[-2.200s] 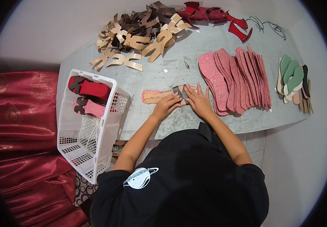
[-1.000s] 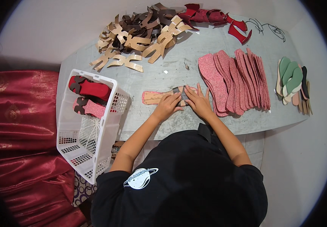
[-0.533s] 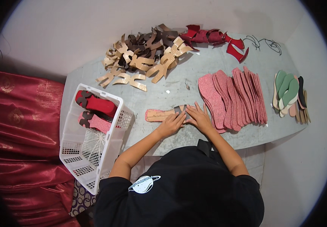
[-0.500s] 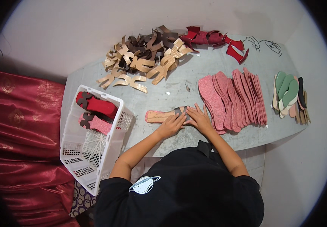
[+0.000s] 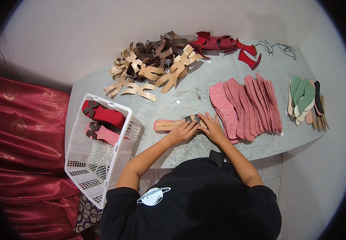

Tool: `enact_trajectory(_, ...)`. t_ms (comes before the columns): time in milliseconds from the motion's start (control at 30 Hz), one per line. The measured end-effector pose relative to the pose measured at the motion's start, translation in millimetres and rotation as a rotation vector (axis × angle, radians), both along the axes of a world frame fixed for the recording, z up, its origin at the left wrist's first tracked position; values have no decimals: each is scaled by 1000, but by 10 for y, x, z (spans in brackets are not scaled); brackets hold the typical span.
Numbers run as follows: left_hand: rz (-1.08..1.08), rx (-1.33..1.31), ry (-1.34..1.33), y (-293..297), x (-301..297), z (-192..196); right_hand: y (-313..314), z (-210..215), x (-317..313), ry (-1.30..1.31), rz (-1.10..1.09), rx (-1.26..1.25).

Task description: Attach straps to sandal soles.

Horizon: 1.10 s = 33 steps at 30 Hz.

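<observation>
On the table in front of me lies a pink-edged sole with a tan top (image 5: 168,125), its narrower end pointing left. A dark brown strap (image 5: 191,118) crosses it near the right end. My left hand (image 5: 181,133) rests with stretched fingers on the sole and the near side of the strap. Just right of it, my right hand (image 5: 212,127) has its fingers spread over the sole's right end, fingertips at the strap. The hands nearly meet, and they cover part of the sole and strap. Neither hand's underside shows.
Close at the right stands a row of pink glittery soles (image 5: 243,108). Tan and brown cut straps (image 5: 149,66) are heaped at the back, beside red ones (image 5: 217,43). A white basket (image 5: 121,132) holds red and pink sandals. Green soles (image 5: 303,96) lie far right.
Both hands stay at the sole with only slight finger shifts. More of the dark strap shows beyond the left fingertips. The whole view has shifted a little.
</observation>
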<state>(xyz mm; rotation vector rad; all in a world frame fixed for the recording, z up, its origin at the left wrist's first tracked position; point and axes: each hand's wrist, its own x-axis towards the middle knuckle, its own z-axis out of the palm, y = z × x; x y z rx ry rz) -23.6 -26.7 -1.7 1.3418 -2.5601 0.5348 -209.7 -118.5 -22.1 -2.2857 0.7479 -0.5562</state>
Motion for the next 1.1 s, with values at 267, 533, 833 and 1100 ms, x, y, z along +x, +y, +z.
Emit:
enact_trajectory(267, -189, -101, -28, -261, 162, 179, -10, 32, 70, -33, -43, 24)
enact_trajectory(533, -154, -97, -114, -260, 143, 52, 64, 66, 112, -88, -110, 5)
enact_trajectory(833, -40, -44, 44, -450, 86, 204, -90, 114, 237, -234, -205, 164)
enact_trajectory(1100, 200, 245, 705, -422, 56, 623, -524, 320, 125, -422, -39, 621)
